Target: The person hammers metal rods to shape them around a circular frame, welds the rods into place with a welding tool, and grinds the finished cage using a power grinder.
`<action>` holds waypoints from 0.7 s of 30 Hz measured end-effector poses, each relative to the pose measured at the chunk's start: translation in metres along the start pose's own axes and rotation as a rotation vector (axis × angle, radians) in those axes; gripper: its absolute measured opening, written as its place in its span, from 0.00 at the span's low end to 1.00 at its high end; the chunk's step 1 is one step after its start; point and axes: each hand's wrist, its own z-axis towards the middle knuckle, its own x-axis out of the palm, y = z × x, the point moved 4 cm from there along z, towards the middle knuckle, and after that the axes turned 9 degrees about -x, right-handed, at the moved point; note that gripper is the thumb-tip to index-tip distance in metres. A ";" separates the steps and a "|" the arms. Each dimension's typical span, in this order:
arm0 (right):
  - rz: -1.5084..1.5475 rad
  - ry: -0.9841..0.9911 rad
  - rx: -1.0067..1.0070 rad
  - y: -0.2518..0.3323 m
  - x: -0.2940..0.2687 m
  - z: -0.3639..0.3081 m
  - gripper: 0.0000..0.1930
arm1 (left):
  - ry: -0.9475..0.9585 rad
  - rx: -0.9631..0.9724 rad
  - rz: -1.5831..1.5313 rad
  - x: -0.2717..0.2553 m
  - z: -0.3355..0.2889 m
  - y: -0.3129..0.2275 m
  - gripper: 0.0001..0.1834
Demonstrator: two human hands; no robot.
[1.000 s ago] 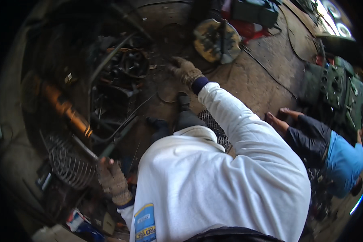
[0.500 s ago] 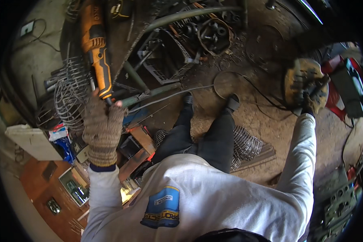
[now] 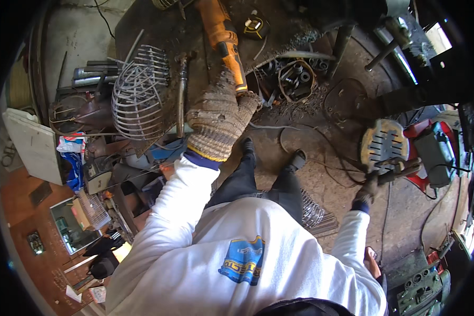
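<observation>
My left hand (image 3: 219, 118), in a brown knitted work glove, closes around the near end of an orange and black angle grinder (image 3: 224, 42) over the dark workbench. A metal-handled hammer (image 3: 181, 95) lies on the bench left of this hand, beside a cage of bent metal rods (image 3: 138, 100). At the right, my right hand (image 3: 370, 189), in a dark glove, is closed on a dark hammer-like tool (image 3: 403, 171), partly hidden by the glove. The tool is over the near edge of a worn yellowish stool seat (image 3: 384, 143) with slots.
A tape measure (image 3: 256, 25) lies on the bench. Below it stands a container of metal parts (image 3: 297, 79). Cables (image 3: 321, 131) loop over the floor near my feet. A red and dark machine (image 3: 434, 150) is beyond the stool. A green open toolbox (image 3: 418, 287) sits at lower right.
The view has shifted. My left hand and the grinder have moved right relative to the rod cage, exposing the hammer. My right hand has drawn back to the stool's near edge.
</observation>
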 end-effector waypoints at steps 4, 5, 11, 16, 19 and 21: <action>0.234 0.118 -0.115 0.030 -0.007 -0.075 0.11 | 0.111 -0.211 -0.412 -0.011 0.027 0.018 0.25; 0.239 0.111 -0.142 0.045 -0.004 -0.094 0.11 | 0.097 -0.256 -0.520 -0.014 0.038 0.032 0.26; 0.473 0.365 -0.205 0.103 0.009 -0.151 0.19 | 0.440 -0.492 -0.080 0.013 0.084 0.062 0.24; 0.580 0.563 -0.364 0.143 0.023 -0.180 0.26 | 0.457 -0.475 -0.257 0.035 0.082 0.074 0.28; 0.643 0.642 -0.427 0.159 0.031 -0.195 0.31 | 0.307 -0.547 -0.326 0.028 0.065 0.094 0.24; 0.660 0.683 -0.423 0.176 0.038 -0.206 0.33 | 0.522 -0.405 -1.122 0.042 0.033 0.108 0.19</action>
